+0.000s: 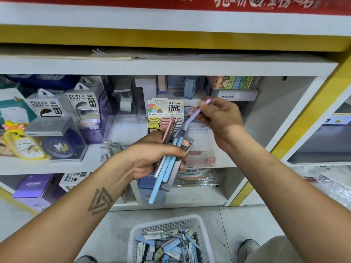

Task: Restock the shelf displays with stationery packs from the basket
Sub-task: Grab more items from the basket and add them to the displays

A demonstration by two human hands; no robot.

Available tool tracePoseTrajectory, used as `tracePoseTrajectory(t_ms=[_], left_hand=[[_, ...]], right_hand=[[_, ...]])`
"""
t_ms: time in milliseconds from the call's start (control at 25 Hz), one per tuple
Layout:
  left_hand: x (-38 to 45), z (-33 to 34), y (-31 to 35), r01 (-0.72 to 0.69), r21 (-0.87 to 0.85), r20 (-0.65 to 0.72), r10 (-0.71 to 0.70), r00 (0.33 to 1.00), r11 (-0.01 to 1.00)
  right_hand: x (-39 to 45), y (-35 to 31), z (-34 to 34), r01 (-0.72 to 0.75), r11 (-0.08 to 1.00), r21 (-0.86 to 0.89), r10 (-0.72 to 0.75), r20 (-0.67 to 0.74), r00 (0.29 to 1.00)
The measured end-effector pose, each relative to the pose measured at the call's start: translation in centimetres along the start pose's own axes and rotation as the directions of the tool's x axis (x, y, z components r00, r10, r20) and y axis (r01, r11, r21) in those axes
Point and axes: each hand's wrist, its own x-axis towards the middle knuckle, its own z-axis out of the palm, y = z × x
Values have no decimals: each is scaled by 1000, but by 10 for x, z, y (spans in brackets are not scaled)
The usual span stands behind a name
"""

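Nearest, on the grey tiled floor (pixel 237 221), stands a white mesh basket (pixel 136 234) heaped with packs (pixel 171 247) in blue, grey and green, lying at all angles; a shoe (pixel 247 247) sits just right of it. Above the basket the left hand (pixel 150 158) grips a bundle (pixel 171 158) of slim packs: light blue pens, pink-capped ones and a clear sleeve, fanned out and tilted, the longest blue one reaching down below the fist. The right hand (pixel 220 114), up and to the right, pinches the top of a lilac pen (pixel 191 118) whose lower end is still among the bundle. Behind the hands is a white shelf (pixel 171 66) with yellow trim. A lead-refill display (pixel 165 114) stands at centre, with power bank boxes (pixel 83 105) and a blue clock (pixel 58 147) to its left. Right of the display the shelf bay shows bare white back wall up to the upright, and a lower bay holds a purple box (pixel 36 185) at far left.
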Motion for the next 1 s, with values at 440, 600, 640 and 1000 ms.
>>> tracePoseTrajectory(t_ms=[440,600,640,1000], left_hand=[[11,-2,4,-38,-207,-240,-13,971,978],[12,-3,5,-58,-196,-251,7,968,979],[11,-3,6,-64,-195,-257,12,966,979],[11,-4,5,-86,-200,-254,33,967,976]], right_hand=[[7,28,-11,457,469,-756,-381,294,877],[10,36,-10,479,423,-770,-391,322,862],[11,37,-10,480,416,-772,-387,328,862],[18,38,-6,561,233,-794,-410,443,797]])
